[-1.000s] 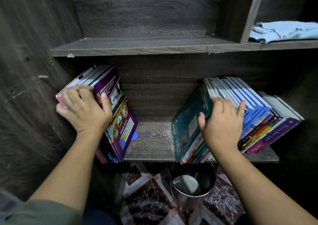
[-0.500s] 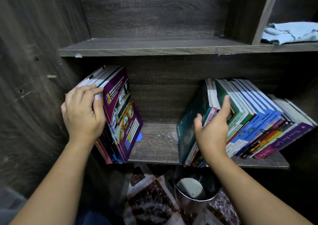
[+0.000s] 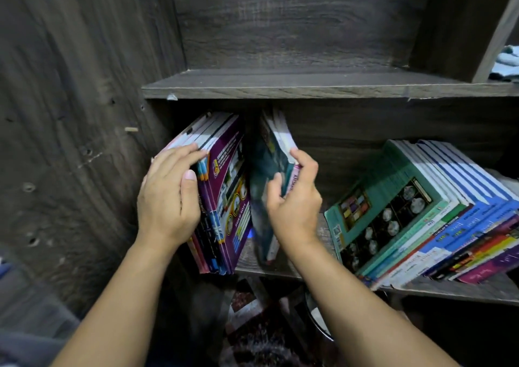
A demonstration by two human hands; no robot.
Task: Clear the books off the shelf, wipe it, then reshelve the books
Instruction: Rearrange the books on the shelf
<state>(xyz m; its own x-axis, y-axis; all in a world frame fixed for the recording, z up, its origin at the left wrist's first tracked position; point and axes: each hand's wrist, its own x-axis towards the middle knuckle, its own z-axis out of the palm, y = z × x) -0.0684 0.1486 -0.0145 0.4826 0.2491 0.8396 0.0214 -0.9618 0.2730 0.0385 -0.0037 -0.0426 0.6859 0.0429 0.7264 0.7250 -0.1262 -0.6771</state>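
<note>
A dark wooden shelf (image 3: 306, 257) holds two groups of books. The left group, fronted by a purple-covered book (image 3: 227, 186), stands against the left wall; my left hand (image 3: 168, 198) rests over its spines, fingers laid on the top edges and thumb on the front. My right hand (image 3: 295, 201) grips a few thin books with a dark teal cover (image 3: 269, 158), held upright just right of the purple book. A larger stack led by a green-covered book (image 3: 393, 206) leans over to the right on the same shelf.
The upper shelf board (image 3: 280, 85) juts out above the books. A light blue cloth (image 3: 505, 66) lies on the upper right compartment. Below the shelf sit a round metal bin (image 3: 317, 319) and a patterned floor.
My right hand has pulled a few teal-covered books off the right stack and carried them left, next to the purple book. The view has shifted left. My left hand stays on the left group.
</note>
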